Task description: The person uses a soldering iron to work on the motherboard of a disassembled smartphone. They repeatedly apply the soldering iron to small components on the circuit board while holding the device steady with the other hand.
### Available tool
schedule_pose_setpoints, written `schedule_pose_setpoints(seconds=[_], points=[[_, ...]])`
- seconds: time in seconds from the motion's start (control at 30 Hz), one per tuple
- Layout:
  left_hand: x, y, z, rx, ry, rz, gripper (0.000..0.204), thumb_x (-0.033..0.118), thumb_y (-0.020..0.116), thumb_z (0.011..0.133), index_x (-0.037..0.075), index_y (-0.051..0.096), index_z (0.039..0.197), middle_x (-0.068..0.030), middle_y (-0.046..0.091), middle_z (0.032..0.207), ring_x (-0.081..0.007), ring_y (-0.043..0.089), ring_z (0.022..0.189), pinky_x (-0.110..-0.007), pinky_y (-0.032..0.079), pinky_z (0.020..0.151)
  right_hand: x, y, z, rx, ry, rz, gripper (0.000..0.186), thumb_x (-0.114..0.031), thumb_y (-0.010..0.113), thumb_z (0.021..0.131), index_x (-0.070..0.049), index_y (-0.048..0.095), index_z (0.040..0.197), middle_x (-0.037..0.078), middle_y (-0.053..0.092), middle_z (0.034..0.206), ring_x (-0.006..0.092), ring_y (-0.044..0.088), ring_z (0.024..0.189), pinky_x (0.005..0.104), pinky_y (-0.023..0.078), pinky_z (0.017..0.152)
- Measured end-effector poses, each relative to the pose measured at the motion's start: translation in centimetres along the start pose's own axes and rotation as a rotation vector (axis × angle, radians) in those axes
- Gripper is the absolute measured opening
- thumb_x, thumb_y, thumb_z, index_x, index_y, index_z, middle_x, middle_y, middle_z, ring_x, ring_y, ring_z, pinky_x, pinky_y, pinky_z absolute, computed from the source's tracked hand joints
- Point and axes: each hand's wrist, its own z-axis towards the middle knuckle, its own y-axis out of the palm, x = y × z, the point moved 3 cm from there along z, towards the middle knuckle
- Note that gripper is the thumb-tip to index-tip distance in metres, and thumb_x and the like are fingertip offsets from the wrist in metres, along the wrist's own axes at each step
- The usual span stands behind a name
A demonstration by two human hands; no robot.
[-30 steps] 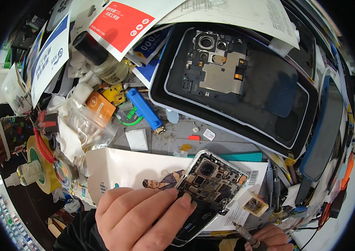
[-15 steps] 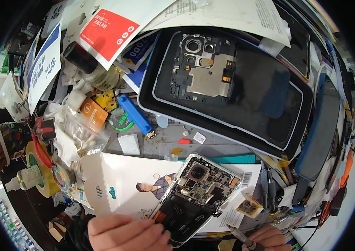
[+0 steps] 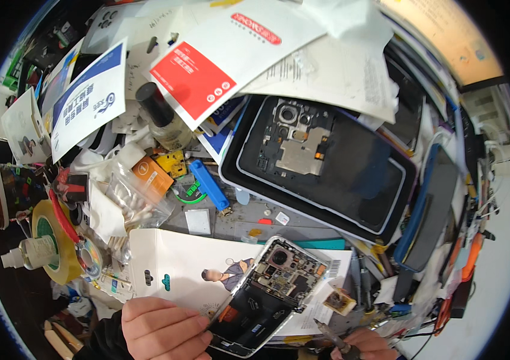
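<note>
My left hand grips the lower end of an opened smartphone at the bottom middle; its back cover is off, so the circuit board, camera module and black battery show. At the bottom right edge my right hand holds a thin metal tool, whose tip points up-left toward the phone's lower right side. A small brown square part lies just right of the phone. Under the phone lies a white card package. Further up, a second disassembled phone rests face down in a dark tray.
Clutter rings the hands: a blue tool, an orange box, a dark-capped bottle, tape rolls, a white squeeze bottle, red-and-white and blue-and-white packages, papers, and a blue-edged phone at right.
The view shifted downward, so the bench items sit higher in the picture. My left hand slid lower on the phone, uncovering more of it. The right hand's tool stays beside the phone.
</note>
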Motion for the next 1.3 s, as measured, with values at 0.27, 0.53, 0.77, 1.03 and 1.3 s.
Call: schedule_pose_setpoints(seconds=[0.27, 0.53, 0.77, 1.03, 1.3], points=[[0.5, -0.6, 1.4, 0.079, 0.092, -0.022, 0.013, 0.021, 0.064, 0.094, 0.008, 0.065, 0.09, -0.0072, 0.071, 0.093, -0.0265, 0.065, 0.077, -0.044, 0.049, 0.073, -2.0, -0.1, -0.2, 0.115, 0.319, 0.07, 0.013, 0.002, 0.065, 0.098, -0.002, 0.058, 0.108, 0.017, 0.067, 0.084, 0.0218, 0.063, 0.06, 0.0359, 0.051, 0.05], [1.9, -1.5, 1.8, 0.152, 0.203, -0.139, 0.01, 0.003, 0.068, 0.094, 0.001, 0.067, 0.103, -0.0168, 0.072, 0.101, -0.0362, 0.066, 0.084, -0.048, 0.052, 0.076, -8.9, -8.4, 5.3, 0.339, 0.287, 0.438, 0.025, -0.008, 0.068, 0.098, -0.001, 0.06, 0.121, 0.018, 0.071, 0.105, 0.0254, 0.07, 0.082, 0.0361, 0.056, 0.067], [2.1, -1.6, 1.4, 0.201, 0.221, -0.119, 0.012, 0.003, 0.07, 0.091, 0.002, 0.068, 0.102, -0.0173, 0.072, 0.097, -0.0368, 0.067, 0.083, -0.048, 0.052, 0.075, -11.9, -23.9, 10.9, 0.749, 0.212, 0.504, 0.047, -0.032, 0.053, 0.101, -0.001, 0.064, 0.135, 0.013, 0.074, 0.11, 0.022, 0.071, 0.094, 0.0321, 0.058, 0.074], [2.2, -1.5, 1.5, 0.211, 0.197, -0.078, 0.009, 0.006, 0.072, 0.091, 0.003, 0.07, 0.099, -0.0152, 0.072, 0.094, -0.0362, 0.066, 0.082, -0.049, 0.052, 0.074, -7.8, -36.0, 15.2, 1.013, 0.066, 0.631, 0.011, -0.018, 0.063, 0.1, -0.007, 0.064, 0.103, 0.008, 0.073, 0.089, 0.0154, 0.067, 0.07, 0.0283, 0.054, 0.056], [2.2, -1.3, 1.6, 0.175, 0.222, -0.03, 0.012, 0.005, 0.072, 0.089, 0.003, 0.069, 0.101, -0.016, 0.072, 0.094, -0.0365, 0.067, 0.079, -0.048, 0.051, 0.07, -3.9, -38.7, 21.7, 1.111, 0.241, 0.486, 0.04, -0.037, 0.05, 0.105, 0.002, 0.061, 0.11, 0.015, 0.073, 0.097, 0.0238, 0.073, 0.085, 0.033, 0.06, 0.066]])
